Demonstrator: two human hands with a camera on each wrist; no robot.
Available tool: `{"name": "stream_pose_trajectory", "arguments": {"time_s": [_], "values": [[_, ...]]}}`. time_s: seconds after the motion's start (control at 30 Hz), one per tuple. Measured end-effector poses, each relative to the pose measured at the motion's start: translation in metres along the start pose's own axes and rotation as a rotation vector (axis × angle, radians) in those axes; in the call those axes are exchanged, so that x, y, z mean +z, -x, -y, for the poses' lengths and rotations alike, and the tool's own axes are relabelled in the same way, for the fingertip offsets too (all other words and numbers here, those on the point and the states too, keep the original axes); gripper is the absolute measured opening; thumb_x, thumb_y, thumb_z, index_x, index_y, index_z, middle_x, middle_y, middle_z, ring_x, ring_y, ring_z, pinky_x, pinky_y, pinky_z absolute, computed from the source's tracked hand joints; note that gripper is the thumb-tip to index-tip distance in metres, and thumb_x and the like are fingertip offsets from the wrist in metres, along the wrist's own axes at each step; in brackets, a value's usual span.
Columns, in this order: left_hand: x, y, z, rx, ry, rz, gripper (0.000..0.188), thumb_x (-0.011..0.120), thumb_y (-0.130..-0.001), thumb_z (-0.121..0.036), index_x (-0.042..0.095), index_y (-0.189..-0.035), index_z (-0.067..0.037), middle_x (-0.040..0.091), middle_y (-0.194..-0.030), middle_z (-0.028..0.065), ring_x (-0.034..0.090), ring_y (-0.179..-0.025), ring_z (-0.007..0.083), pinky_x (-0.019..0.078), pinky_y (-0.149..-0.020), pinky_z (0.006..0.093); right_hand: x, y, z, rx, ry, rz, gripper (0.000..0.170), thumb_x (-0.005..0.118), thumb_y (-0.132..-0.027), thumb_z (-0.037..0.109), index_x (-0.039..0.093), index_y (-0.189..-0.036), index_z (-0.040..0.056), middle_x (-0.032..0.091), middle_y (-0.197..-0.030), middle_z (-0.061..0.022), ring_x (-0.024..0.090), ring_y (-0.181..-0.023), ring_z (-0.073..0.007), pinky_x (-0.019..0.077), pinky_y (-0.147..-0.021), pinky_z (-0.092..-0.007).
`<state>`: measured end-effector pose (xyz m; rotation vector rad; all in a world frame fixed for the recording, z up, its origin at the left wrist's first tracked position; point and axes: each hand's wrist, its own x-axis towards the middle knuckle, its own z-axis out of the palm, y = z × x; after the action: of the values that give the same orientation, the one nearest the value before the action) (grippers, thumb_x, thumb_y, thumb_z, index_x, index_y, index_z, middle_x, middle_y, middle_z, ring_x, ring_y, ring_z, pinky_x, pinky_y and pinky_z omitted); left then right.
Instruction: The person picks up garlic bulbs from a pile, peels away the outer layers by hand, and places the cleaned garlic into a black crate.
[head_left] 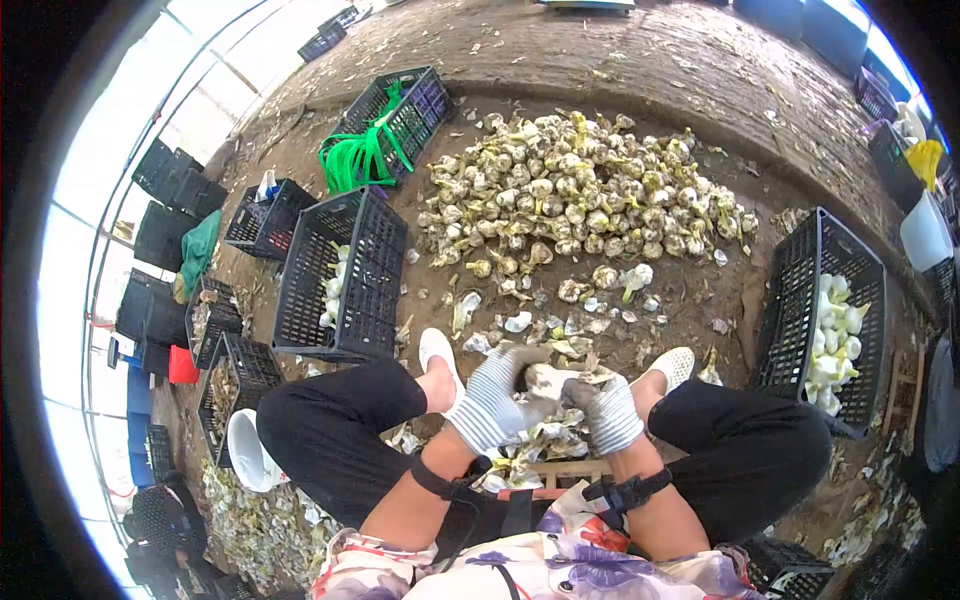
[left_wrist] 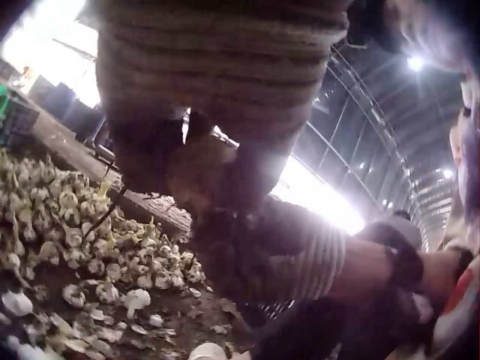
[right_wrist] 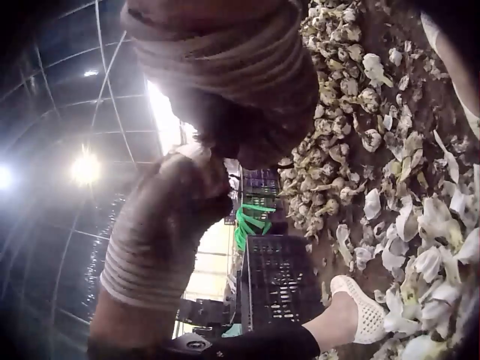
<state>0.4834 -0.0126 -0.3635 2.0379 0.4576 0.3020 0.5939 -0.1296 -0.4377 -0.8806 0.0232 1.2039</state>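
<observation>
A whitish garlic bulb (head_left: 546, 381) is held between both hands above the person's lap. My left hand (head_left: 494, 398), in a grey-and-white striped glove with dirty fingers, grips the bulb from the left. From the other side my right hand (head_left: 606, 408), gloved alike, curls its fingers on the bulb's right end, where a pale stem or skin (head_left: 592, 374) sticks up. In the right wrist view a bit of the bulb (right_wrist: 195, 153) shows bright between the gloves. Dark glove fingers hide most of it in the left wrist view.
A big heap of garlic bulbs (head_left: 575, 190) lies ahead on the soil. Black crates with peeled white bulbs stand left (head_left: 365, 275) and right (head_left: 780, 325). Loose skins (head_left: 570, 345) litter the ground between the white shoes (head_left: 437, 352). A white bucket (head_left: 247, 450) stands by the left knee.
</observation>
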Motion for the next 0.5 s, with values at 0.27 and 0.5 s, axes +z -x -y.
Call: {"name": "stream_pose_trajectory", "arguments": {"time_s": [0.27,0.5], "values": [[0.006,0.009,0.024,-0.182,0.458,-0.105,0.054,0.064,-0.078,-0.018,0.037,-0.123,-0.003,0.047,-0.114,0.0104,0.047,-0.105,0.0193,0.0438,-0.084,0.0299,0.012,0.011,0.011,-0.182,0.195,-0.079,0.017,0.062,-0.076,0.006,0.059,-0.092,-0.0004,0.062,-0.082,-0.0069,0.058,-0.069,-0.0115,0.0474,-0.061,-0.0232],[0.032,-0.012,0.042,-0.252,0.683,-0.434,0.030,0.047,-0.090,-0.029,0.053,-0.106,-0.004,0.057,-0.083,0.0018,0.051,-0.069,0.0074,0.0454,-0.060,0.0209,0.000,-0.020,-0.005,-0.386,-0.013,-0.026,0.025,0.062,-0.074,0.019,0.059,-0.092,0.0026,0.061,-0.082,-0.0075,0.058,-0.072,-0.0193,0.0474,-0.062,-0.0325]]}}
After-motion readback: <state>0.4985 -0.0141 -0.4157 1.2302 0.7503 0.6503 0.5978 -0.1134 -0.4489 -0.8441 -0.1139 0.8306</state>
